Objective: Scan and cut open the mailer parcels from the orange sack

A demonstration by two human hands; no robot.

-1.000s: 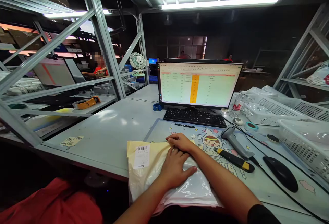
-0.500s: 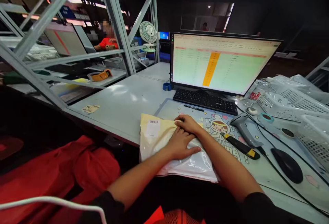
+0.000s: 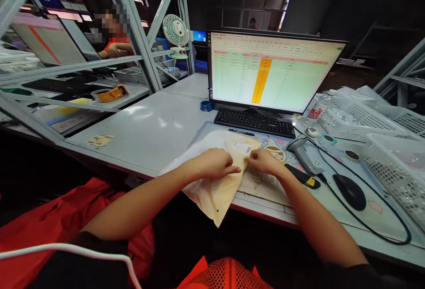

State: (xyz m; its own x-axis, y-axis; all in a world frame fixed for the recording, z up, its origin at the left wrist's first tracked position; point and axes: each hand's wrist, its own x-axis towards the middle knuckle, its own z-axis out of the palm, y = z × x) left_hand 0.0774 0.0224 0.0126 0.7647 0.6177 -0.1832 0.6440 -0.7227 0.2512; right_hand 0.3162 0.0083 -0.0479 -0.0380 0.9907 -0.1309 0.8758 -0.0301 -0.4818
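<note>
A cream-and-white mailer bag lies slantwise at the front of the desk, partly over the printed mat, one corner pointing down past the front edge; whatever it contains is hidden; a white label shows near its far right corner. The left hand lies across the middle of the bag, fingers folded under and thumb stretched towards the right; whether those fingers grip the film I cannot tell. The right hand is at the bag's right edge, just beside the label, its fingers curled in and closed on that edge; the bag thus lies beneath the left fingers and at the tips of the right.

Close to the right forearm, a black-and-yellow cutter and a grey scanner lie on the mat; a black mouse is farther right; a pen lies between the bag and the keyboard, with the monitor behind. At the right, the near white perforated basket holds clear plastic; the basket behind it holds crumpled clear plastic too, with a bottle beside it.
</note>
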